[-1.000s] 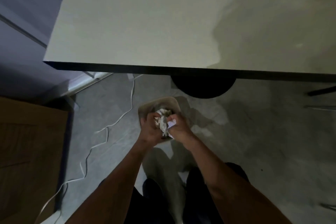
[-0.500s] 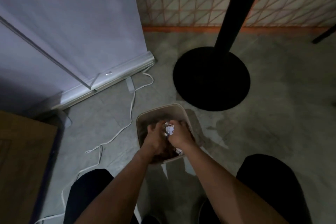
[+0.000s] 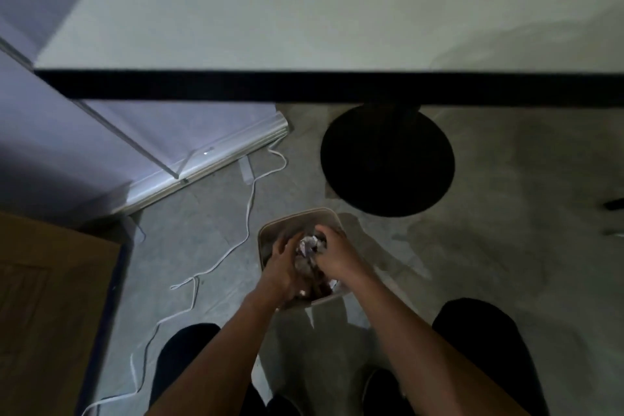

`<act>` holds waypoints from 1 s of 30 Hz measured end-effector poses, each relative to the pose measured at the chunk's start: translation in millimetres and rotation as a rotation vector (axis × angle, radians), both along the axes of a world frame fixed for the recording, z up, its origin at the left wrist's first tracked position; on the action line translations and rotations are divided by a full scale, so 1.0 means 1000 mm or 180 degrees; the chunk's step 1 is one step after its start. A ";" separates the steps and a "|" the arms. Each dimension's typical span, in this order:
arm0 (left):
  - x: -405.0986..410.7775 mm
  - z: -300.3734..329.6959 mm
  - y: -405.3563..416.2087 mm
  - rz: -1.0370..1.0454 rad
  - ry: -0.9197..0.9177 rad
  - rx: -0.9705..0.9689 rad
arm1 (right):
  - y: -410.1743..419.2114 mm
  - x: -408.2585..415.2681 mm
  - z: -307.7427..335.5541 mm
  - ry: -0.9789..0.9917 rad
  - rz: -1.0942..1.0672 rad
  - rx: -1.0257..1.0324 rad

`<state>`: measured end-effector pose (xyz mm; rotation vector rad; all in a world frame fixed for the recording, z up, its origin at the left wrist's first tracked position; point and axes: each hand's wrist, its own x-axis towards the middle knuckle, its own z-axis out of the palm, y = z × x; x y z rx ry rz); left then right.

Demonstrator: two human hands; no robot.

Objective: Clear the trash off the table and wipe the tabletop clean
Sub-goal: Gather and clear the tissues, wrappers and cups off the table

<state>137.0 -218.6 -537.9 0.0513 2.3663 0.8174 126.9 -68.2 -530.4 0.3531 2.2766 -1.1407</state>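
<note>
A small beige bin [image 3: 329,214] with rounded corners and smooth plastic-looking walls stands on the grey, mottled floor [image 3: 506,263]. Both hands reach down into its mouth. Between them sits the trash [image 3: 309,245], a crumpled wad of pale paper with sharp creases, lying at the top of the bin over darker scraps.

The left hand [image 3: 282,267] is at the bin's left side, fingers fairly straight and spread, fingertips against the wad. The right hand [image 3: 332,255] is at the bin's right side, knuckles up, fingers curled down round the wad's edge. Both forearms run bare from the bottom of the view up to the bin.

Beyond the bin, the table [image 3: 304,10] has a flat, pale, matte top with a thin black edge; its round black base [image 3: 388,162] lies flat on the floor just past the bin. Left of the bin a thin white cord [image 3: 250,213] snakes across the floor, and further left is a brown wooden panel [image 3: 50,297].
</note>
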 end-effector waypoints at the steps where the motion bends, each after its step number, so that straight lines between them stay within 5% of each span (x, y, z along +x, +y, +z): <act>1: 0.003 0.015 0.001 -0.0112 0.0015 -0.0013 | 0.002 0.004 0.013 -0.0015 -0.0012 -0.0053; 20: 0.064 0.372 0.017 0.0120 0.0335 0.0319 | 0.081 0.103 0.390 -0.0237 -0.0299 0.0134; 30: 0.072 0.527 0.021 -0.0076 0.0829 0.0686 | 0.107 0.124 0.542 0.0349 -0.0604 -0.0027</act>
